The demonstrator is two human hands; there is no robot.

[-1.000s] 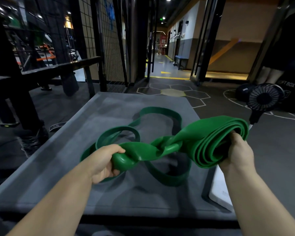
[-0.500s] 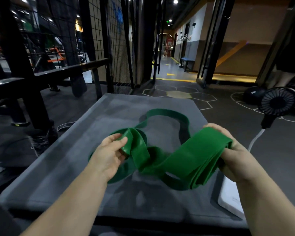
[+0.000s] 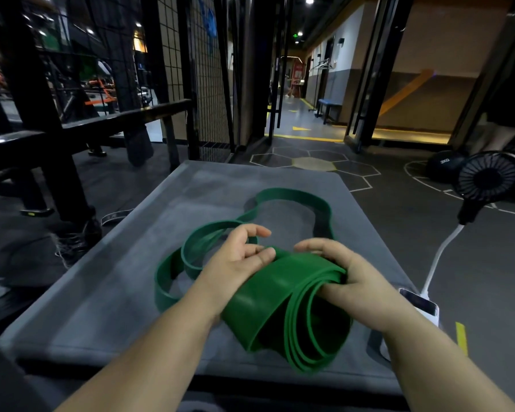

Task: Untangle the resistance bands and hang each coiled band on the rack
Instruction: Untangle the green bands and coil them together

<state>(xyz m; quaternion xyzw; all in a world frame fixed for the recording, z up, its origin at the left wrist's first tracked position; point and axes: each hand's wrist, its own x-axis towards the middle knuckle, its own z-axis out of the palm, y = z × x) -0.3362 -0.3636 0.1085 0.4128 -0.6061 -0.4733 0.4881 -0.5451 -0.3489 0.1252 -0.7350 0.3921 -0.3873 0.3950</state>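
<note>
Close to the body, above the table (image 3: 107, 292), the green coil (image 3: 274, 304) is clamped in the right grip (image 3: 360, 286), fingers hooked inside its layers; the left grip (image 3: 235, 263) is spread loose, thumb laid on the top edge. Beyond, the uncoiled loops (image 3: 292, 194) are strung away forward-left, nearer the left grip

We count two hands, the left hand (image 3: 238, 263) and right hand (image 3: 357, 281), one tabletop (image 3: 116, 292), one black fan (image 3: 488, 176), one dark ball (image 3: 443, 168); whether the green band (image 3: 268, 304) is one or two, we cannot tell.
</note>
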